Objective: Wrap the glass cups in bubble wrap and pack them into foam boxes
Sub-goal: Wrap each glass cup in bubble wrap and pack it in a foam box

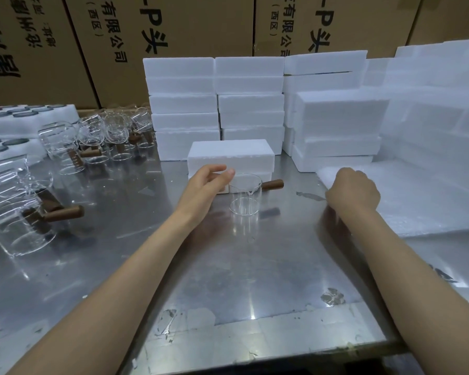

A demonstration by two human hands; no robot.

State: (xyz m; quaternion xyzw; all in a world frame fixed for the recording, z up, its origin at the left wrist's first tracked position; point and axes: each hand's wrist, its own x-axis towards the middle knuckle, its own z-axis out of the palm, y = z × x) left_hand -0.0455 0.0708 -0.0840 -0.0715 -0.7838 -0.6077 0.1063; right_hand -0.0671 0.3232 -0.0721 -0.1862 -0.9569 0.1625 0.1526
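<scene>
Fingers (222, 173) of left hand (205, 182) loosely apart, at rim of upright glass cup (244, 197); handle points right. Right hand (352, 189) pinches bubble wrap (417, 201) edge, right of cup.

A clear glass cup (245, 197) with a dark brown wooden handle stands at centre frame on a grey, scuffed steel table (228, 280). White foam boxes (251, 104) fill the upper middle and right, with pale, translucent bubble wrap (423, 201) at right. Tan cartons (173, 28) printed with black Chinese characters span the top; more clear cups (92, 136) with brown handles sit at left.
</scene>
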